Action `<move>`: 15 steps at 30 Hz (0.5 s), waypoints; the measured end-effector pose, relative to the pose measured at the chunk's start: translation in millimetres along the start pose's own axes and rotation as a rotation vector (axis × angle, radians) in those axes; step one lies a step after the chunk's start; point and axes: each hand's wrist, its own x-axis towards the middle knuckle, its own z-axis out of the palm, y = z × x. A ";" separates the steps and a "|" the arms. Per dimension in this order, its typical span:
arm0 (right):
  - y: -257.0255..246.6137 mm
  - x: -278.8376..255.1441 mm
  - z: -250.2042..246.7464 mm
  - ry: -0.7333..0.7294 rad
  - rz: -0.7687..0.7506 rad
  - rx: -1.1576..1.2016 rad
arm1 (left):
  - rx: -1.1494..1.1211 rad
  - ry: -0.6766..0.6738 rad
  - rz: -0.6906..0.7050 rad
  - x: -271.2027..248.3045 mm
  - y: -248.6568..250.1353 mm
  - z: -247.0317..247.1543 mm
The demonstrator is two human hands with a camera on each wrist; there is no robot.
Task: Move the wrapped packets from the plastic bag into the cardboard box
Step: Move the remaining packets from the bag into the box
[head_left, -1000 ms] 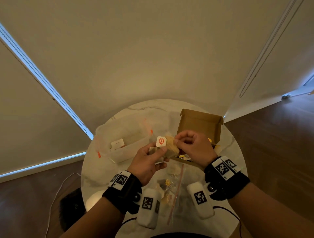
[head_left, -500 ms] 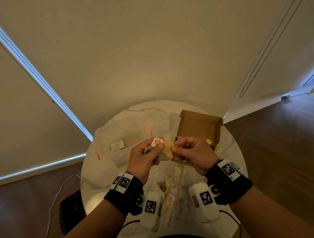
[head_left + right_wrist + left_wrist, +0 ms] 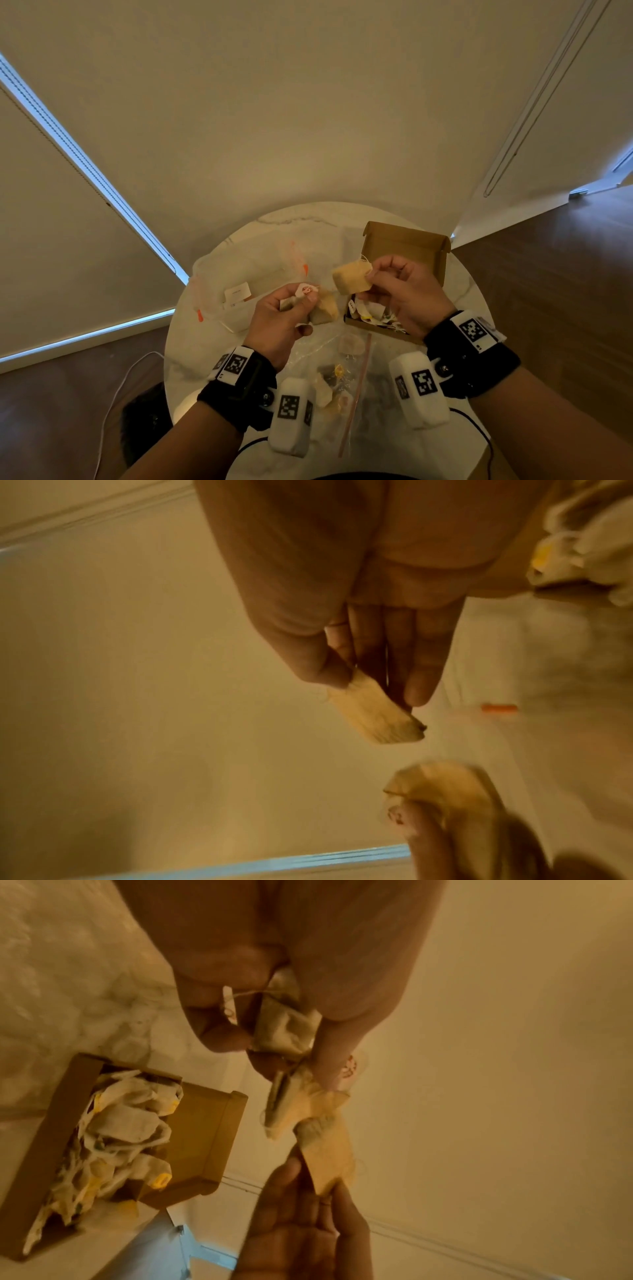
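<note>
The right hand (image 3: 404, 294) pinches one tan packet (image 3: 351, 279) by its edge between thumb and fingertips, the packet sticking out to the left of the pinch with its long axis roughly level and a loose thread trailing at the pinched end. Just below that grip, and slightly toward the person, lies the open box (image 3: 406, 246), its tray already holding a heap of pale packets, its lid standing up on the far side. So the held packet hangs above the tray's left end, and the drop looks like a short move down and a little to the right; the right hand is plainly the nearer one to the box. To the left of the pinch, apart from it, the left hand (image 3: 284, 317) is curled round a bunch (image 3: 322, 308) of more packets, thumb pressed on a white tag with a red mark. Nearer the person, between the two wrists, the clear bag (image 3: 346, 373) lies flat on the round table (image 3: 308, 219) with a few packets left inside.
</note>
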 end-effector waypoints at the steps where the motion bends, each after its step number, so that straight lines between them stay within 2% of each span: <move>1: -3.0 0.9 -3.1 0.016 -0.058 -0.142 | 0.041 0.036 0.007 1.9 0.3 -1.7; 3: -7.9 1.4 -8.9 -0.015 -0.162 -0.465 | 0.121 0.092 0.021 7.0 -0.1 -4.7; 6: -15.5 -4.5 -9.5 -0.260 -0.172 -0.758 | 0.196 0.105 0.010 13.5 0.6 -4.7; 8: -15.4 -7.2 -3.9 -0.406 -0.201 -0.906 | 0.232 0.058 -0.002 16.2 0.7 -3.6; 10: -9.4 -3.5 0.5 -0.428 -0.302 -1.006 | 0.258 -0.016 -0.024 16.1 2.1 -0.7; 12: -1.4 2.4 4.1 -0.389 -0.361 -1.047 | 0.278 -0.081 -0.049 15.7 3.9 1.1; 15: 7.4 7.3 6.5 -0.355 -0.353 -1.024 | 0.294 -0.119 -0.061 14.6 5.9 3.0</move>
